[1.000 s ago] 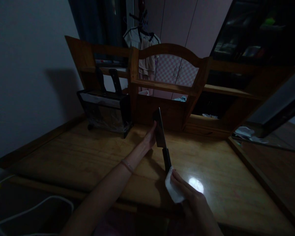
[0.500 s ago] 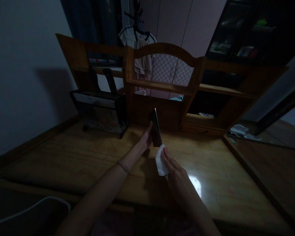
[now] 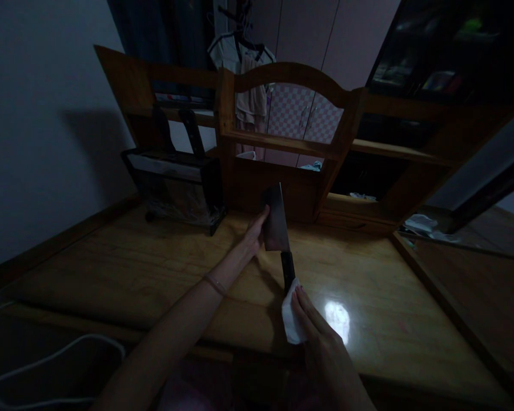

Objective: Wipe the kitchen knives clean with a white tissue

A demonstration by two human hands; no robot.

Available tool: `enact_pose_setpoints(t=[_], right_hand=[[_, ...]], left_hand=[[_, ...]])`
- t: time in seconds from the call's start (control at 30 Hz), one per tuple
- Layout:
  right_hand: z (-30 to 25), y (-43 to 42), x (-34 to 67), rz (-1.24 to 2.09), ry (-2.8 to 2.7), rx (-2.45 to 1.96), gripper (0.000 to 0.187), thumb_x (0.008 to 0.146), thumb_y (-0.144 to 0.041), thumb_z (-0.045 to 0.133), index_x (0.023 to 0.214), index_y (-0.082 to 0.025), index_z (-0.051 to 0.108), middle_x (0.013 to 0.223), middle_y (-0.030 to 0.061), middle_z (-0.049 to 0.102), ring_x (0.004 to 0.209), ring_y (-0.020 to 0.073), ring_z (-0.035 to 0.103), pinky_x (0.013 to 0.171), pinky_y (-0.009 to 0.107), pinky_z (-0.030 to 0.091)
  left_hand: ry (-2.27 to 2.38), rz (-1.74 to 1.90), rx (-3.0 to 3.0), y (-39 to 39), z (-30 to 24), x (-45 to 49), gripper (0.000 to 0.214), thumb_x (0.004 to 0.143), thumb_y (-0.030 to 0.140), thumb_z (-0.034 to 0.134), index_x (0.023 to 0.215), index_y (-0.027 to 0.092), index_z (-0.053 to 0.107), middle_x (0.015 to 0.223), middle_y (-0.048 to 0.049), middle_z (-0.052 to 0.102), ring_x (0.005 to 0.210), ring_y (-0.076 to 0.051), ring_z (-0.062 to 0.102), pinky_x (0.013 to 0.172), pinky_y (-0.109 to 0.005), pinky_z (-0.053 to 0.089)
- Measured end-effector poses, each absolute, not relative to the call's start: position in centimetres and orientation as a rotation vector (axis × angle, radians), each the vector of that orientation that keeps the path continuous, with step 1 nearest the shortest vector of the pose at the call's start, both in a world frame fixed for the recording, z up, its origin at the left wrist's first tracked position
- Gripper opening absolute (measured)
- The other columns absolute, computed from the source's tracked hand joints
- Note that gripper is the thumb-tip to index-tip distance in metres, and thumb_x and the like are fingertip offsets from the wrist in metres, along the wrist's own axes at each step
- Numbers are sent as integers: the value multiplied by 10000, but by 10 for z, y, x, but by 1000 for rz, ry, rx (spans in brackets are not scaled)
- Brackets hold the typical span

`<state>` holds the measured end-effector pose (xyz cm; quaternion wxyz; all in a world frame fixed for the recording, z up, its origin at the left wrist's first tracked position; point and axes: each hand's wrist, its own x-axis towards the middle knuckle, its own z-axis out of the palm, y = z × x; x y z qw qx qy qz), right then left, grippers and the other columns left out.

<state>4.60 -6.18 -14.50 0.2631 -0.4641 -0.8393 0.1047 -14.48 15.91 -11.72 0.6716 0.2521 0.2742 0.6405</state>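
A cleaver [image 3: 276,224] is held above the desk, its wide blade pointing away from me and its black handle toward me. My left hand [image 3: 256,231] grips the blade from the left side; the fingers behind it are hidden. Around the lower end of the handle, my right hand [image 3: 314,319] presses a white cloth or tissue [image 3: 293,319], with fingers closed on it. The upper part of the handle shows bare between blade and cloth.
On the left of the wooden desk [image 3: 175,257] stands a knife block [image 3: 175,188] with two black-handled knives upright in it. A wooden shelf unit [image 3: 282,145] runs along the back. A white cable [image 3: 60,359] lies at the lower left.
My right hand and the white cloth have slid down toward me along the handle, baring its upper part. The blade has turned so more of its flat face shows.
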Motion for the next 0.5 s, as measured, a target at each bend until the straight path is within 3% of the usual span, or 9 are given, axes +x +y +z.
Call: enact_pose_setpoints(t=[0.17, 0.27, 0.4, 0.5], right_hand=[[-135, -63, 57, 239, -2154, -1274, 685, 781, -12, 366, 1432, -227, 379, 1386, 79, 492, 1206, 241, 536, 963, 406, 515], [-108, -49, 52, 164, -2046, -1338, 597, 825, -33, 367, 1389, -210, 448, 1434, 71, 431, 1267, 245, 474, 1034, 446, 448], [-81, -14, 27, 145, -2140, -1274, 717, 769, 74, 299, 1428, -196, 379, 1503, 48, 317, 1361, 212, 332, 1121, 435, 339], [-89, 10, 14, 143, -2246, -1149, 716, 800, 92, 272, 1442, -216, 346, 1505, 41, 314, 1387, 210, 261, 1129, 445, 325]], left_hand=[[804, 1500, 644, 162, -119, -147, 408, 565, 454, 834, 826, 160, 723, 833, -57, 706, 727, -186, 637, 709, -311, 480], [904, 1531, 693, 163, -121, -146, 404, 557, 482, 825, 756, 149, 711, 735, -46, 680, 615, -158, 600, 613, -287, 444], [938, 1597, 754, 161, -120, -145, 405, 573, 518, 798, 695, 151, 679, 631, -13, 621, 515, -122, 529, 523, -253, 370], [945, 1632, 811, 161, -121, -145, 412, 575, 529, 791, 642, 154, 636, 576, 15, 568, 483, -99, 477, 495, -234, 326]])
